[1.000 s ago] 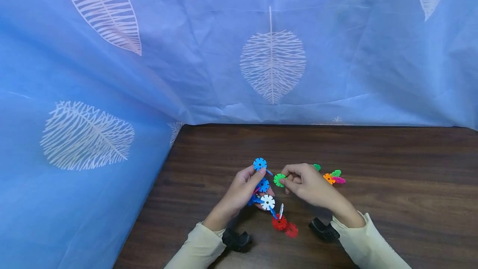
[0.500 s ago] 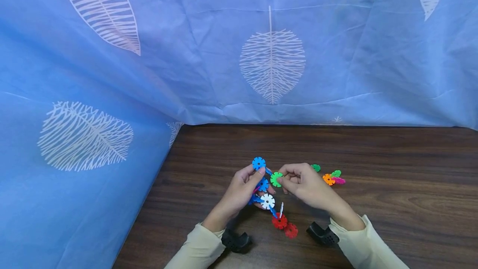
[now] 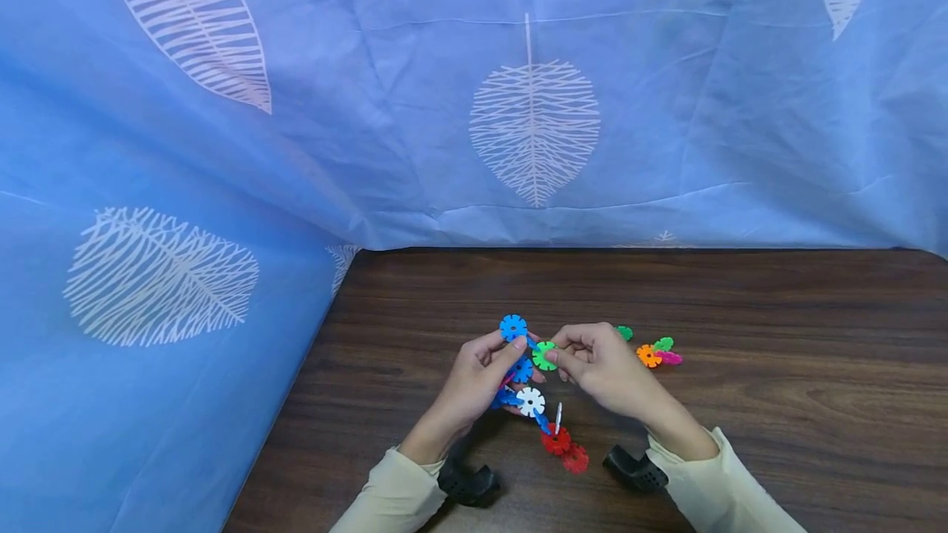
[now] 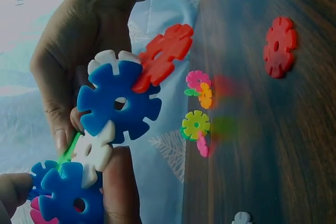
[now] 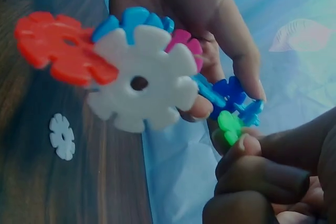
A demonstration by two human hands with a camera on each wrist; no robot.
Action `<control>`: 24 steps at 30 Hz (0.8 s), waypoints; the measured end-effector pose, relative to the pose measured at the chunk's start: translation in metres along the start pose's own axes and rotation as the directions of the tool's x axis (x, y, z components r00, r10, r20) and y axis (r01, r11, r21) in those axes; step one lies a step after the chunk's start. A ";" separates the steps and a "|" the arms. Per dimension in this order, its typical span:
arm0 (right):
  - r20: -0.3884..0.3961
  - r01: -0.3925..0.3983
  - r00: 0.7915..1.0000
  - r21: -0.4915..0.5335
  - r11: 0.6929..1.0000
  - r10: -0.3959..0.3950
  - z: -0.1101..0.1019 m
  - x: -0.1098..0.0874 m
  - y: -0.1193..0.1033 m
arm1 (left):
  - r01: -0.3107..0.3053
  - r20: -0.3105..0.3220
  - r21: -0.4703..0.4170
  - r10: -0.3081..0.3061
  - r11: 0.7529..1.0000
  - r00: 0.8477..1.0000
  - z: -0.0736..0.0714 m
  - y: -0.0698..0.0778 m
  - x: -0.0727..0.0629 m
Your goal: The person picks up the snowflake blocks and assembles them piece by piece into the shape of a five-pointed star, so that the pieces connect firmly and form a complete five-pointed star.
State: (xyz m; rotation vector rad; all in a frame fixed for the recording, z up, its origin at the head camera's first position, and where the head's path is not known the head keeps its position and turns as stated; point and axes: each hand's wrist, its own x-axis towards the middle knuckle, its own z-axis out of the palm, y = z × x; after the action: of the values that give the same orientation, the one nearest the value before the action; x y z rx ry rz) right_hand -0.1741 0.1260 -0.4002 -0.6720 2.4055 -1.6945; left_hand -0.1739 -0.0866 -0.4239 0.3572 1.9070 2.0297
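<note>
My left hand grips a chain of joined notched plastic discs, with the thumb on a blue disc near its top. The chain includes blue, pink and white discs, and a red disc at its lower end. Between thumb and fingers my right hand pinches a green notched disc. In the right wrist view the green disc meets the edge of a small blue disc. Whether their slots are engaged I cannot tell.
Behind my right hand on the dark wooden table lie an orange disc with green and pink ones, and another green disc. A loose red disc and a white disc lie on the table. Blue cloth hangs behind and left.
My right hand has moved slightly left, bringing the green disc from a small gap up against the blue disc. The left hand keeps its grip on the chain and has barely moved.
</note>
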 end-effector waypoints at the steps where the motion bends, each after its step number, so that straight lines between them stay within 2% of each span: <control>1: -0.003 -0.004 1.000 -0.001 1.000 0.004 0.001 0.000 -0.001 | -0.001 -0.004 0.006 0.001 1.000 1.000 0.000 0.000 0.000; 8: -0.002 -0.028 1.000 -0.020 0.999 0.028 0.003 -0.001 -0.002 | 0.033 -0.005 0.018 -0.033 0.999 0.999 0.003 -0.001 -0.001; 12: -0.035 -0.031 0.999 -0.016 0.999 0.031 0.002 -0.001 -0.004 | 0.033 -0.004 0.023 -0.033 0.999 0.999 0.005 -0.003 0.001; 18: -0.075 -0.018 0.997 0.013 1.000 0.019 0.002 -0.001 -0.001 | -0.018 0.030 -0.005 0.018 1.000 0.999 0.007 -0.007 0.001; 24: -0.074 0.018 0.997 -0.029 0.999 -0.020 0.001 -0.001 -0.003 | -0.070 0.069 -0.014 0.070 0.997 0.995 0.004 -0.008 0.000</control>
State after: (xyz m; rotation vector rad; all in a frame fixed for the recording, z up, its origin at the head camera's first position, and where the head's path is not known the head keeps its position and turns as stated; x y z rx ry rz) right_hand -0.1719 0.1254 -0.3982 -0.6486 2.4853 -1.7262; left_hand -0.1715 -0.0824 -0.4317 0.4916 1.8646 2.0441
